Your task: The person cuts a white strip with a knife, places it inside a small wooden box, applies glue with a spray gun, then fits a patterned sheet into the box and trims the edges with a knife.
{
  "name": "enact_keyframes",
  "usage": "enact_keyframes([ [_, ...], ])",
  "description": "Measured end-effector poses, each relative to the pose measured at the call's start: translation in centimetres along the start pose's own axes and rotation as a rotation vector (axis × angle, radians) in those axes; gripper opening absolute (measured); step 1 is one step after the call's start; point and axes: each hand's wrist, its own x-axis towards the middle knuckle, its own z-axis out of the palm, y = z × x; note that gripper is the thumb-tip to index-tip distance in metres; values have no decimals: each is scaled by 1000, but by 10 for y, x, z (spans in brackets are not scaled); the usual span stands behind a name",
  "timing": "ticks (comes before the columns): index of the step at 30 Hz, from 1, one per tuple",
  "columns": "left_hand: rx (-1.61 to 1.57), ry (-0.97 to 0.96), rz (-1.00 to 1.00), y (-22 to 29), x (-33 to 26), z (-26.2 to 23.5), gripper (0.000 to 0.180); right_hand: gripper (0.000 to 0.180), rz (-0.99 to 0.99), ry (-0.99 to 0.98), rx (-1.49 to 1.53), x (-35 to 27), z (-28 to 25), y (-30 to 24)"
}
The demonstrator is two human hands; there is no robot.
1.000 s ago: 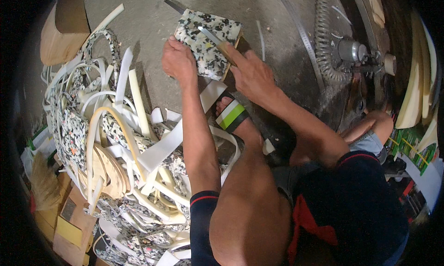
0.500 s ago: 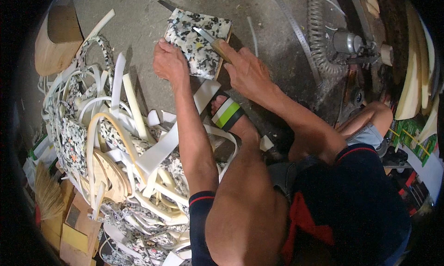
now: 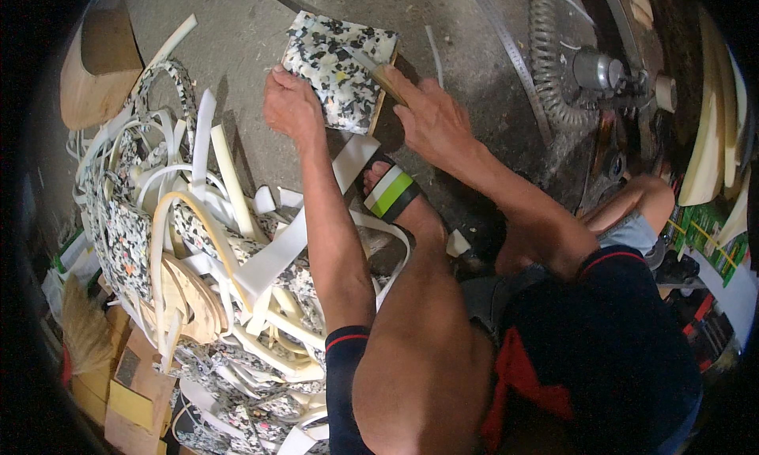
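Note:
A squarish panel of speckled black-and-white foam point(image 3: 328, 83) lies at an angle on the concrete floor, with a thin wood-coloured edge along its right side. Curled round its lower left edge, my left hand point(image 3: 294, 105) holds it, the fingertips partly hidden. My right hand point(image 3: 436, 124) is wrapped round the wooden handle of a knife point(image 3: 389, 82). The blade slants up and left over the panel's upper right part; I cannot tell whether it touches the foam. A dark flat strip point(image 3: 297, 5) sticks out past the panel's far left corner.
Foam offcuts point(image 3: 269, 265) and speckled scraps pile up on the left, beside a bent plywood piece point(image 3: 99, 75) and a straw broom point(image 3: 85, 328). My sandalled foot point(image 3: 391, 192) is just below the panel. At right lie a metal ruler point(image 3: 510, 52), a coiled hose point(image 3: 544, 60) and a metal canister point(image 3: 594, 69).
My right hand and the knife have shifted a little to the right, drawing the blade tip back across the foam. My left hand and the panel have hardly moved.

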Motion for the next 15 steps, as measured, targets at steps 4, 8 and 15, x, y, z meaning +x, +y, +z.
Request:
enact_keyframes([
  [4,28,-23,-7,-1,0,-1,41,62,48,-42,-26,-12,-4,9],
  [8,13,0,22,-2,-2,-1,41,63,88,-94,-71,-40,-18,22],
  [15,26,-2,-27,1,1,1,45,62,18,-4,-22,0,-4,11],
])
